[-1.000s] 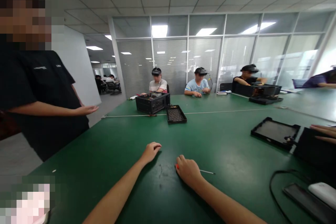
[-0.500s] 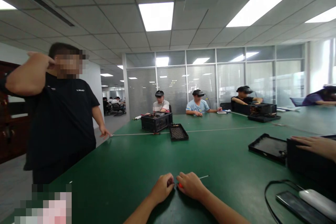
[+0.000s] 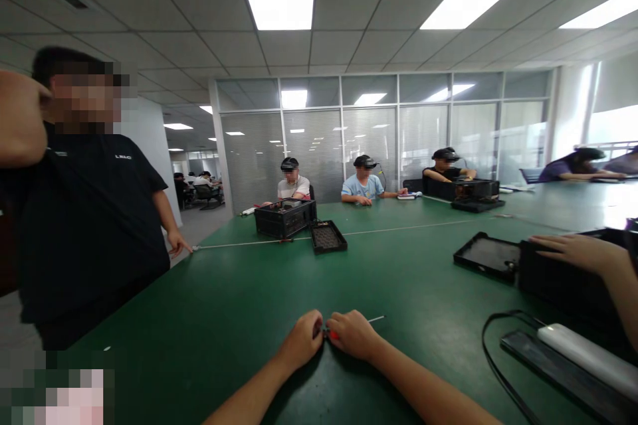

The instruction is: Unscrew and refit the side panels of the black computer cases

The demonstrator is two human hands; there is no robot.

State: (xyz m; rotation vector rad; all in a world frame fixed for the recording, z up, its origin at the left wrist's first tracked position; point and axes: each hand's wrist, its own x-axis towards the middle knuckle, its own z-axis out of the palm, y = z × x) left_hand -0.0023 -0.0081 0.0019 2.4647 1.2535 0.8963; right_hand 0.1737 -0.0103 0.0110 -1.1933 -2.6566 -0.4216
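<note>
Both my hands rest close together on the green table (image 3: 239, 305), near its front edge. My right hand (image 3: 355, 334) is closed round a small screwdriver (image 3: 375, 319) with a red handle; its thin metal shaft pokes out to the right. My left hand (image 3: 302, 342) is curled into a loose fist and touches the handle end of the screwdriver, fingertips against my right hand.
A person in a black shirt (image 3: 84, 226) stands at the table's left edge. Another person's hand (image 3: 573, 249) rests on a black case at the right, beside a black panel (image 3: 486, 255). A phone (image 3: 563, 375), white power bank (image 3: 588, 360) and cable lie front right. Several seated people work at the far side.
My left hand has moved right to meet my right hand at the screwdriver handle. The view has tilted up. The standing person has raised one arm to their head.
</note>
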